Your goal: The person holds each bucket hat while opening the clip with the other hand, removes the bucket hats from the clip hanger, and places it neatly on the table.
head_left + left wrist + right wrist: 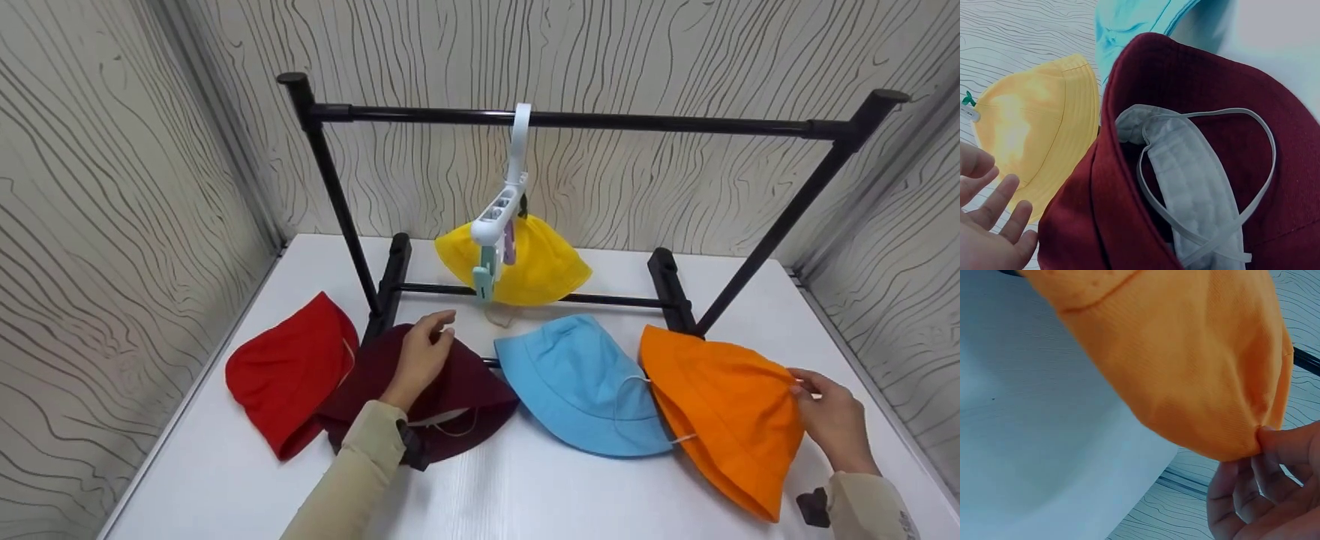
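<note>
On the right, my right hand (834,421) pinches the crown of an orange bucket hat (739,412) between thumb and fingers. The hat is tilted, its brim toward the lower left. My left hand (421,363) is over a maroon bucket hat (480,386) with its fingers loosely bent and nothing held. In the left wrist view, the maroon hat's pale inner band (1185,163) and white elastic cord (1273,152) show. Between the hands lies a light blue bucket hat (581,382), its right edge beside the orange one.
A black rack (600,120) stands on the white table (480,495). From its bar hangs a white clip hanger (517,157) with green and purple clips, and a yellow hat (544,262) is at the hanger. A red hat (292,367) lies at the left. Wood-patterned panels surround the table.
</note>
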`<state>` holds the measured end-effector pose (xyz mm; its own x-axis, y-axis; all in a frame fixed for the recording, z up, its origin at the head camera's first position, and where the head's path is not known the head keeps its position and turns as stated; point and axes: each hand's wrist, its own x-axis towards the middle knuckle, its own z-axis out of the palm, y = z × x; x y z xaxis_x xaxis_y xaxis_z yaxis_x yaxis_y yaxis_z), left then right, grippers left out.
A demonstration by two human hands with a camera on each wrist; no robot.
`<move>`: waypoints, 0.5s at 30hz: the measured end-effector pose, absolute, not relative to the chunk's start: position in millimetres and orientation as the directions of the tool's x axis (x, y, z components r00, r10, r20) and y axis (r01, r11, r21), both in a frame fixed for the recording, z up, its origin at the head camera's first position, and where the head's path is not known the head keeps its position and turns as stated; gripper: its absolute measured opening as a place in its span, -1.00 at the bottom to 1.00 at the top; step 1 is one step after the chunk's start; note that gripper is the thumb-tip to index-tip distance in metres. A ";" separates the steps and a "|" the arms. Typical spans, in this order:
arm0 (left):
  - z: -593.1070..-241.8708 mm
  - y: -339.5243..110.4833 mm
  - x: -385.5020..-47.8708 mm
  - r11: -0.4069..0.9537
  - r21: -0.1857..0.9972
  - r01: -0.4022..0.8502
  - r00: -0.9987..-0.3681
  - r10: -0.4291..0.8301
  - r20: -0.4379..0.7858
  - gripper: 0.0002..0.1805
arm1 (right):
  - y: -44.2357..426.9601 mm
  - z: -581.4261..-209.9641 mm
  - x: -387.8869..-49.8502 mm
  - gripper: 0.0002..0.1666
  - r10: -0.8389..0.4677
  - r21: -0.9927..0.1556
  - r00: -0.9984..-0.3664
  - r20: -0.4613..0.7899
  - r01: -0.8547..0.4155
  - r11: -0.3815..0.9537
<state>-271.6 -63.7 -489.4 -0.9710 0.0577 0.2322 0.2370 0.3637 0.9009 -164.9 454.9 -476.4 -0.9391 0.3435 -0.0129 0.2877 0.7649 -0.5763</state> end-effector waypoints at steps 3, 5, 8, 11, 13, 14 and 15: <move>-488.2 -63.4 -271.9 0.356 0.903 0.239 -0.971 0.056 0.234 -0.65 | 457.3 -476.2 -165.4 -0.48 0.318 -0.571 -0.946 -0.061 0.295 0.766; -487.6 -63.4 -272.2 0.354 0.906 0.232 -0.972 0.054 0.228 -0.65 | 458.9 -475.3 -165.7 -0.45 0.295 -0.573 -0.949 -0.111 0.303 0.762; -486.9 -63.7 -273.1 0.356 0.908 0.219 -0.976 0.059 0.212 -0.65 | 461.6 -473.0 -166.6 -0.39 0.241 -0.566 -0.947 -0.212 0.320 0.760; -486.7 -63.8 -274.4 0.361 0.909 0.209 -0.978 0.068 0.198 -0.64 | 464.4 -470.8 -168.4 -0.34 0.189 -0.557 -0.935 -0.300 0.332 0.761; -486.4 -63.7 -275.3 0.361 0.909 0.208 -0.978 0.072 0.195 -0.64 | 464.9 -469.0 -169.5 -0.31 0.167 -0.548 -0.927 -0.334 0.336 0.766; -486.2 -63.7 -275.5 0.362 0.909 0.209 -0.978 0.073 0.196 -0.63 | 465.3 -468.0 -170.1 -0.31 0.160 -0.544 -0.926 -0.342 0.334 0.770; -486.0 -63.7 -275.7 0.361 0.909 0.211 -0.977 0.073 0.198 -0.63 | 465.4 -467.0 -170.6 -0.30 0.156 -0.541 -0.926 -0.344 0.331 0.773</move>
